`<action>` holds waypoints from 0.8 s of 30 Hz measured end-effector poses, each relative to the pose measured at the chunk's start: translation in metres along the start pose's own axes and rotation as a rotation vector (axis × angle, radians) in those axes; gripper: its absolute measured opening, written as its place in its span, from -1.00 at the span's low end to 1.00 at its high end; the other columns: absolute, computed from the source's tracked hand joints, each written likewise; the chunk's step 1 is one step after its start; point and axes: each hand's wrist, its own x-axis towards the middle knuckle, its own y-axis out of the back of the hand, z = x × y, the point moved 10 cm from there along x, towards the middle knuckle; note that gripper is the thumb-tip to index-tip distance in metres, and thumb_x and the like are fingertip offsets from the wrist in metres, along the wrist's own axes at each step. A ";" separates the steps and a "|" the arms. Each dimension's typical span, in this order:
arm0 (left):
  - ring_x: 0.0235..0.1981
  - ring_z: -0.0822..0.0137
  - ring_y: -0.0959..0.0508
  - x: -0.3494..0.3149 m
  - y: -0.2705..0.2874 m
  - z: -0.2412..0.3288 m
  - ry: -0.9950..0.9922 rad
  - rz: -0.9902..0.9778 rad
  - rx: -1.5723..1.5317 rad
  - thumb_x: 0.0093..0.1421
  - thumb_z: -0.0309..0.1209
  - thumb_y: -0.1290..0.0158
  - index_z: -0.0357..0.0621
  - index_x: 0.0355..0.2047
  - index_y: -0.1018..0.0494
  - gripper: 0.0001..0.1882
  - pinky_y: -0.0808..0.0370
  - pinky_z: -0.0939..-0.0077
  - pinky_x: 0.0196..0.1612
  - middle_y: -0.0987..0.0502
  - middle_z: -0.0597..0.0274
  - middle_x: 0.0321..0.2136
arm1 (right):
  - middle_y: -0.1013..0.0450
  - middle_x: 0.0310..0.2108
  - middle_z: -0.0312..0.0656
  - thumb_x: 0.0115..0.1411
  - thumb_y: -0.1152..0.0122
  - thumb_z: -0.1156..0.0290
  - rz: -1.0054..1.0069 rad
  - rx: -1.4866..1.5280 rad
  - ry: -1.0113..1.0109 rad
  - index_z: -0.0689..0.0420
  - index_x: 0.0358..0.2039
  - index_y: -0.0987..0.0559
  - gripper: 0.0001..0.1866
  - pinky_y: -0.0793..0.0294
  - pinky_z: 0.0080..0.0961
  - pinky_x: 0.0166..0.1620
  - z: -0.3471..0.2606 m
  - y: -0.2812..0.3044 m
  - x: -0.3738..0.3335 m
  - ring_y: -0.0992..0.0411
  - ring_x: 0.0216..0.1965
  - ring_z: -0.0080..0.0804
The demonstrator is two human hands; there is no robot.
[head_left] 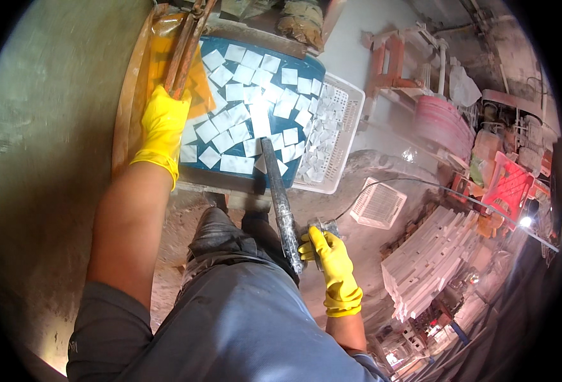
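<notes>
My left hand (163,124), in a yellow rubber glove, is closed round the lower end of a rusty metal bar (184,54) at the upper left. Behind the bar hangs a translucent orange sheet (163,48). My right hand (333,264), gloved alike, grips the body of a dark, dusty corded power tool (322,229); some fingers are hidden. A long grey tube (279,197) beside that hand points forward over the tiles; how it joins the tool is unclear. Many white square tiles (235,93) lie scattered on a blue board (195,172) ahead of me.
Right of the board, a white plastic crate (351,121) holds small white pieces. Another white basket (379,202) sits on the floor, near the tool's thin cable (414,179). Long pale strips (430,258) are stacked at the right. A red crate (509,181) stands beyond.
</notes>
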 end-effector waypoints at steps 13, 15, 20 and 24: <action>-0.01 -0.19 -0.67 -0.001 0.004 0.002 0.040 -0.049 0.032 0.15 0.03 -0.33 -0.18 0.06 -0.54 -0.37 -0.60 0.08 0.01 -0.68 -0.14 -0.07 | -0.63 -0.37 -0.11 0.44 -0.26 0.03 -0.007 0.062 0.010 0.33 -0.11 -0.65 -0.51 -0.58 -0.47 -0.23 -0.012 -0.008 0.008 -0.58 -0.39 -0.40; -0.02 -0.19 -0.67 -0.002 0.007 0.003 0.034 -0.031 0.032 0.15 0.03 -0.33 -0.18 0.05 -0.54 -0.37 -0.60 0.09 0.00 -0.68 -0.14 -0.08 | -0.62 -0.38 -0.16 0.42 -0.32 0.08 0.005 0.093 -0.003 0.31 -0.13 -0.65 -0.56 -0.55 -0.50 -0.23 -0.016 -0.010 0.005 -0.56 -0.40 -0.45; -0.05 -0.18 -0.68 0.003 0.002 0.000 -0.028 0.017 -0.002 0.11 -0.02 -0.36 -0.19 0.04 -0.56 -0.38 -0.61 0.11 -0.02 -0.69 -0.15 -0.11 | -0.62 -0.38 -0.16 0.41 -0.33 0.06 -0.005 0.080 -0.013 0.32 -0.12 -0.64 -0.53 -0.56 -0.49 -0.23 -0.012 -0.010 0.005 -0.56 -0.38 -0.44; -0.04 -0.18 -0.67 0.003 0.004 0.003 -0.001 0.010 0.004 0.09 -0.03 -0.36 -0.17 0.03 -0.56 -0.39 -0.60 0.08 -0.02 -0.69 -0.15 -0.11 | -0.64 -0.37 -0.16 0.39 -0.34 0.02 0.006 0.048 -0.030 0.31 -0.10 -0.64 -0.50 -0.55 -0.49 -0.23 0.003 -0.007 0.009 -0.57 -0.38 -0.44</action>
